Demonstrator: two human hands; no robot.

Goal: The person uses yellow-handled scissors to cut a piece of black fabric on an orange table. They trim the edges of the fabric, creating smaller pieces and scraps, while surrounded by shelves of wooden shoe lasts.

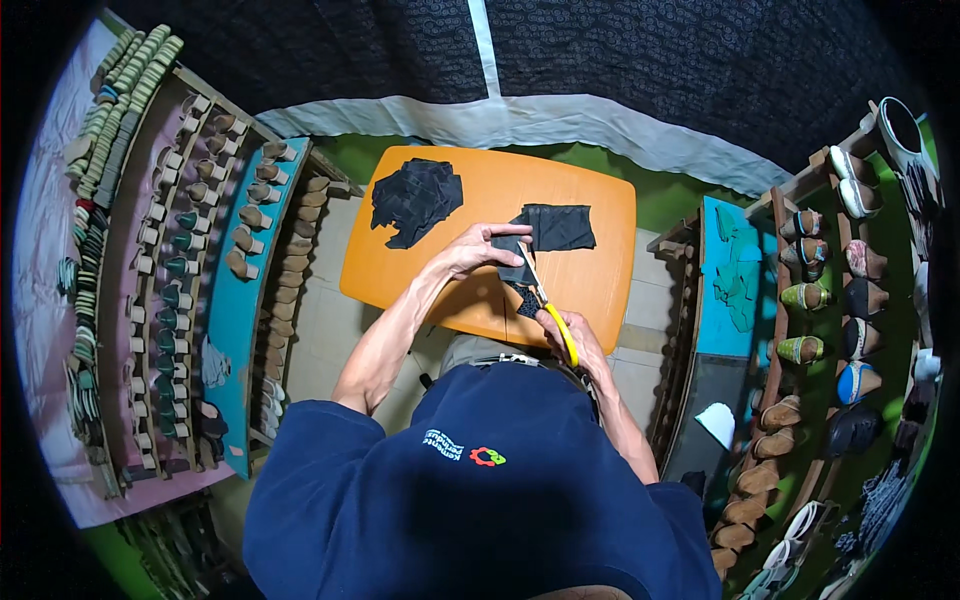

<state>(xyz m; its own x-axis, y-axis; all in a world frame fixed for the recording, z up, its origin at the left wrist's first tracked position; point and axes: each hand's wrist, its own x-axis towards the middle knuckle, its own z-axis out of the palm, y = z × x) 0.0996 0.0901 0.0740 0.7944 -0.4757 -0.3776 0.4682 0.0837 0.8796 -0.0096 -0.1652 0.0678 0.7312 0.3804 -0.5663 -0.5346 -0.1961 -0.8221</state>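
Note:
My left hand [478, 250] pinches a small piece of black fabric [512, 268] above the near part of the orange table. My right hand [580, 330] is wrapped round a pair of scissors [562, 330] with yellow handles. The metal blades point away from me and meet the fabric close to my left fingertips. A heap of black fabric pieces [417, 202] lies on the table's left half. Just beyond my hands is a flatter, roughly rectangular stack of black fabric [560, 228].
The orange table [600, 270] has rounded corners. On my left, a rack of shoe lasts [195, 195] adjoins a turquoise board [228, 320]. At right, shelves of shoes and lasts [800, 295] stand beside a turquoise-topped surface [722, 320] with green scraps. A dark curtain [640, 60] hangs behind.

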